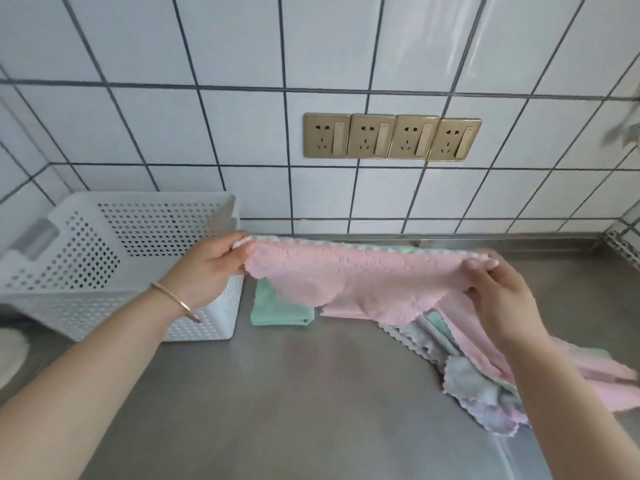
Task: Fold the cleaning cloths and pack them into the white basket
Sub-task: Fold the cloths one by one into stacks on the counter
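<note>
A pink cleaning cloth (349, 282) is stretched out in the air above the steel counter. My left hand (211, 268) pinches its left corner, and my right hand (498, 299) pinches its right corner. The white perforated basket (121, 258) stands at the left, just behind my left hand; its inside looks bare where visible. A folded green cloth (277, 311) lies on the counter beside the basket. A loose pile of pink, grey and green cloths (485, 386) lies at the right, partly hidden by my right forearm.
The steel counter (311, 393) runs up to a white tiled wall with a row of gold wall sockets (391, 136). A round white object (10, 351) shows at the left edge below the basket.
</note>
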